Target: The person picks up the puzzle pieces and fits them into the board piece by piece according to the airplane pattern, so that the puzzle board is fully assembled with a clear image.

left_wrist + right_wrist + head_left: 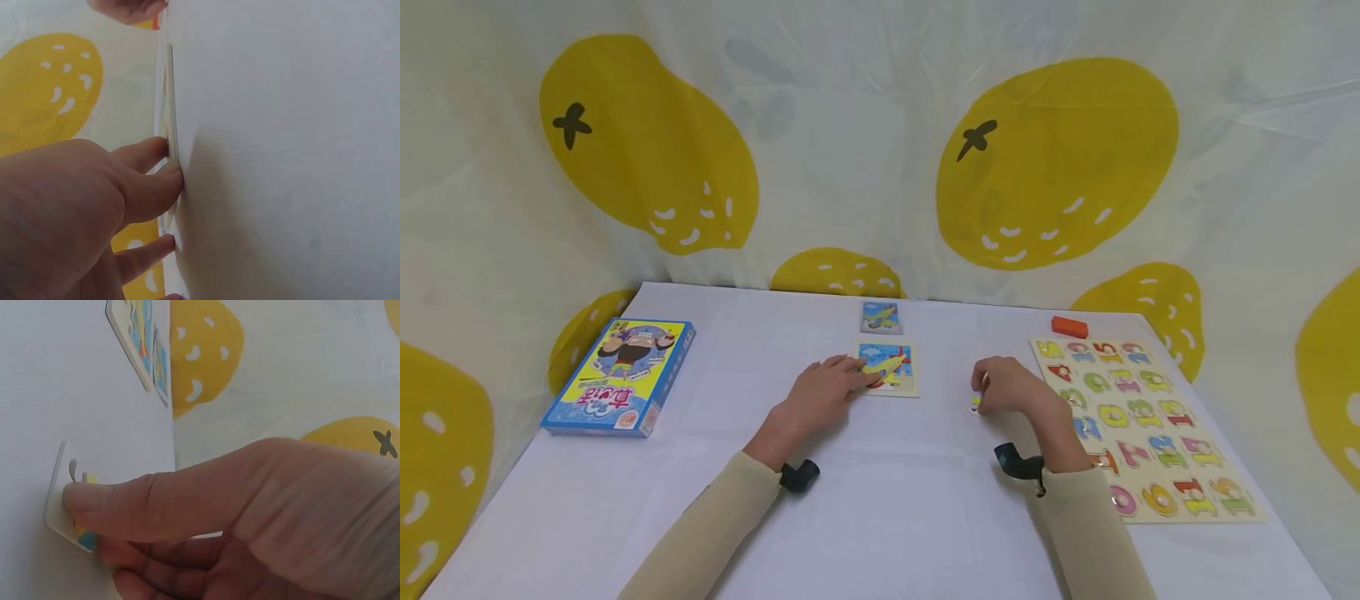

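Note:
On the table in the head view lies a small wooden jigsaw puzzle (906, 385) with a yellow and red airplane on blue. My left hand (827, 385) rests at its left side, the fingers reaching onto it fairly straight. In the left wrist view, the thumb (159, 187) touches the puzzle's near edge (172, 100). To the right, my right hand (1015, 387) pinches a small puzzle piece (975, 404), close over the table. In the right wrist view, thumb and fingers partly cover this piece (60, 509), which shows pale, yellow and blue parts.
Behind the puzzle lies a small airplane picture (879, 317). A wooden number board (1150, 400) sits to the right, partly under the right forearm in view, with an orange block (1069, 327) behind it. A blue and yellow box (621, 375) lies at the left.

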The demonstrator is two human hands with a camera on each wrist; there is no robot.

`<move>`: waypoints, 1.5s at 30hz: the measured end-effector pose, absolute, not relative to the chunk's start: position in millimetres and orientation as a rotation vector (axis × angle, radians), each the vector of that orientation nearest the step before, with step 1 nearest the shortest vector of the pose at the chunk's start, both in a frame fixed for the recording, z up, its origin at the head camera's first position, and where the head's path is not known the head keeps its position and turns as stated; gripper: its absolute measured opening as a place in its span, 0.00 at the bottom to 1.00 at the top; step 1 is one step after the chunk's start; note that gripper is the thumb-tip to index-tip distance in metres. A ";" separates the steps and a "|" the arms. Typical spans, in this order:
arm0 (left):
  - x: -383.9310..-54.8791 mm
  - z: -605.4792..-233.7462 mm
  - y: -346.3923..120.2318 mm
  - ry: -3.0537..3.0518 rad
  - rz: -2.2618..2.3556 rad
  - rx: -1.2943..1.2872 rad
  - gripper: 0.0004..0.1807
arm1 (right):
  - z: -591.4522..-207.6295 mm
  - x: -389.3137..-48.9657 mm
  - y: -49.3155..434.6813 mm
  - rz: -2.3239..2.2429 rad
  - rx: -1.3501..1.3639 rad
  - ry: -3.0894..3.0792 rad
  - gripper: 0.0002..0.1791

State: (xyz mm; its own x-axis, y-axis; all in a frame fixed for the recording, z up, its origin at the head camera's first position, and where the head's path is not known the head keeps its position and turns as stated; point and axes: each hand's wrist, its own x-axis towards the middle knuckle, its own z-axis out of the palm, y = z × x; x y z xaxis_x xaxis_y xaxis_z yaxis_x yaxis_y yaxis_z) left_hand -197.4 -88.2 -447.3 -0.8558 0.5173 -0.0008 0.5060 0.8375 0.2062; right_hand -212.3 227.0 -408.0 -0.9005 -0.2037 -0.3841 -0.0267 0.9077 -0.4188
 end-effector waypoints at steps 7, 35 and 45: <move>-197.4 -448.6 -88.5 2.966 0.305 0.821 0.24 | -414.2 -214.1 224.1 -0.669 -0.238 2.602 0.12; -197.8 -448.7 -87.9 2.965 0.305 0.842 0.24 | -424.2 -223.5 200.5 -1.192 -0.434 2.515 0.09; -199.5 -450.3 -89.4 2.954 0.291 0.821 0.24 | -432.2 -225.0 169.1 -1.364 -0.198 2.599 0.12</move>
